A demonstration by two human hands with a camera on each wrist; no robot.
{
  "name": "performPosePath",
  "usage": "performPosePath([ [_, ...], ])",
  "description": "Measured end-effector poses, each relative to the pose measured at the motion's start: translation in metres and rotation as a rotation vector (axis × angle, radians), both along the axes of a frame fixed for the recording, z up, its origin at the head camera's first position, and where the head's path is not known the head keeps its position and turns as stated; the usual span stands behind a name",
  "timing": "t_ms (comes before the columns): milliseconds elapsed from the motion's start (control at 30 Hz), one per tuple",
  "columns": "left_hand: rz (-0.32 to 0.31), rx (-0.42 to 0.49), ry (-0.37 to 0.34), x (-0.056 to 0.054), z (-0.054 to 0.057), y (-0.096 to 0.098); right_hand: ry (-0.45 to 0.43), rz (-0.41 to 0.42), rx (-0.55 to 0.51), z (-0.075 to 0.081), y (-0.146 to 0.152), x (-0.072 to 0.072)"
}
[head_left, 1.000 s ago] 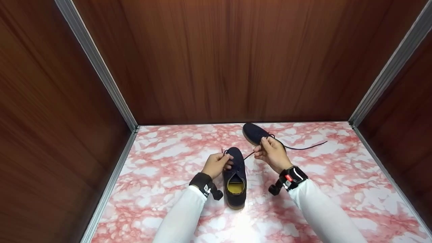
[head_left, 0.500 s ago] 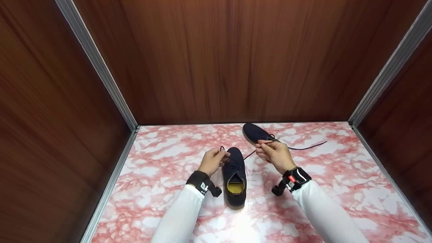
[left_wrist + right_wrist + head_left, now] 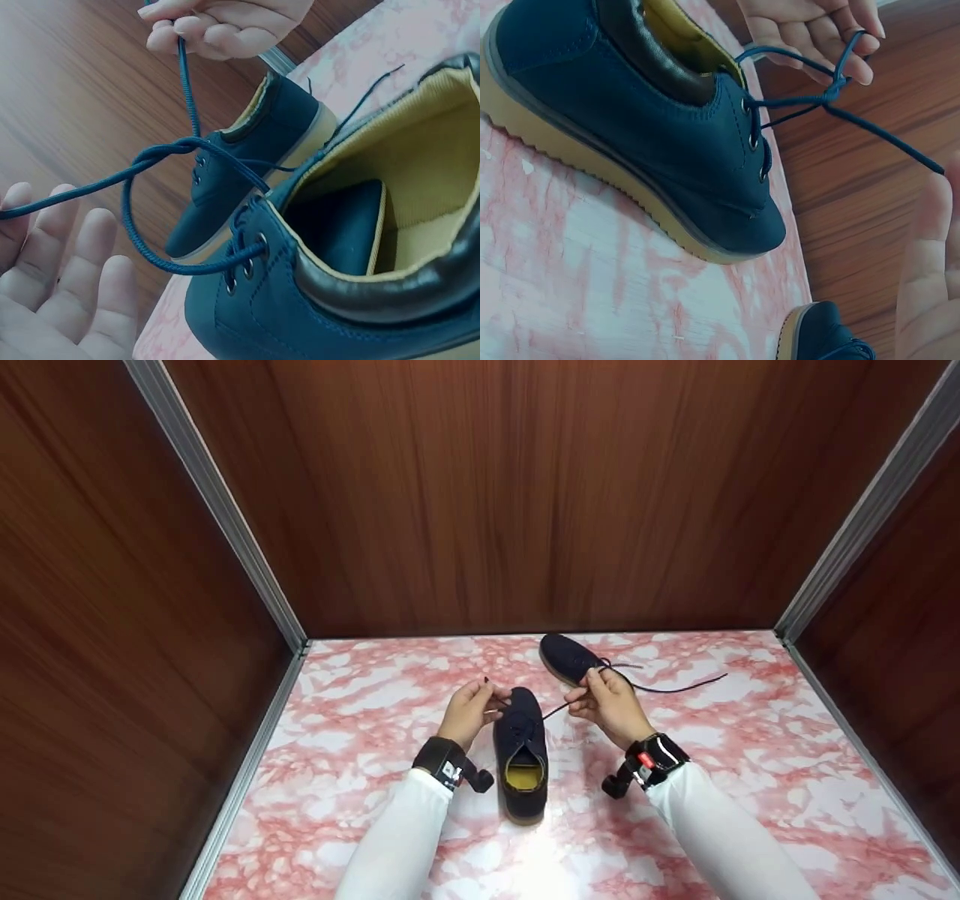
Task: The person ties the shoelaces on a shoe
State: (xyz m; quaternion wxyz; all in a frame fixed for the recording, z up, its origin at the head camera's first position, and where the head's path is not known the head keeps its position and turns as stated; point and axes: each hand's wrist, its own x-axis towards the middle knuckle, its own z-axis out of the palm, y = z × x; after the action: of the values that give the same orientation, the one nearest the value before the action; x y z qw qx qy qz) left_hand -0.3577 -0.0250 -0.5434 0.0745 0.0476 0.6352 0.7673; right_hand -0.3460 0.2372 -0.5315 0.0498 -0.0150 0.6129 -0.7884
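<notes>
A navy lace-up shoe (image 3: 523, 802) with a yellow lining stands upright, toe pointing away from me. At the left of its toe, my left hand (image 3: 469, 712) pinches one part of its shoelace. My right hand (image 3: 611, 709), to the right of the shoe, pinches the other side of the lace (image 3: 555, 710), which runs straight to the shoe. In the left wrist view, the two lace parts twist round each other in a loose crossing (image 3: 161, 152) above the eyelets. The right wrist view shows that crossing as a small knot (image 3: 834, 90). The shoe's tongue is partly hidden.
A second navy shoe (image 3: 566, 654) lies angled behind my right hand, its loose lace (image 3: 682, 688) trailing right. Brown wood-look panels (image 3: 480, 510) with grey metal corner strips enclose the red-and-white marbled surface (image 3: 360, 780) on the back and both sides.
My left hand has shifted slightly left, off the shoe's upper, with the lace in its fingers. My right hand has moved slightly right and still holds its lace part. Both shoes stay put.
</notes>
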Motion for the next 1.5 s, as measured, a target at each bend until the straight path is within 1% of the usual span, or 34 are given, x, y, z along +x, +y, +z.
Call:
performPosePath([
  [100, 0.002, 0.046, -0.005, 0.000, 0.002, 0.000, 0.027, 0.008, 0.013, 0.000, -0.001, 0.001],
  [233, 0.015, 0.067, -0.007, 0.001, 0.004, 0.000, 0.065, 0.042, 0.055, -0.002, -0.001, 0.003],
  [300, 0.021, 0.073, -0.004, 0.000, 0.004, 0.000, 0.070, 0.041, 0.061, -0.004, -0.001, 0.003],
  [400, 0.025, 0.086, -0.010, 0.000, 0.005, 0.000, 0.060, 0.022, 0.043, -0.005, -0.001, 0.003],
  [633, 0.012, 0.127, -0.032, 0.000, 0.004, 0.001, 0.048, -0.051, -0.027, -0.006, -0.008, 0.000],
  [733, 0.001, 0.147, -0.027, 0.000, 0.002, 0.002, 0.025, -0.073, -0.031, -0.006, -0.013, -0.001],
  [833, -0.016, 0.161, -0.006, 0.002, 0.001, 0.002, -0.008, -0.081, -0.036, -0.005, -0.017, -0.001],
  [933, -0.026, 0.182, -0.002, 0.004, -0.001, 0.002, -0.039, -0.069, -0.070, -0.005, -0.020, 0.000],
  [1033, -0.029, 0.194, -0.006, 0.004, -0.003, 0.003, -0.076, -0.037, -0.114, -0.005, -0.020, 0.001],
  [1200, -0.018, 0.202, -0.010, 0.003, -0.007, 0.002, -0.114, -0.016, -0.123, -0.006, -0.021, 0.002],
  [1500, 0.027, 0.194, -0.051, 0.002, -0.013, 0.000, -0.125, -0.020, -0.125, -0.009, -0.027, 0.003],
])
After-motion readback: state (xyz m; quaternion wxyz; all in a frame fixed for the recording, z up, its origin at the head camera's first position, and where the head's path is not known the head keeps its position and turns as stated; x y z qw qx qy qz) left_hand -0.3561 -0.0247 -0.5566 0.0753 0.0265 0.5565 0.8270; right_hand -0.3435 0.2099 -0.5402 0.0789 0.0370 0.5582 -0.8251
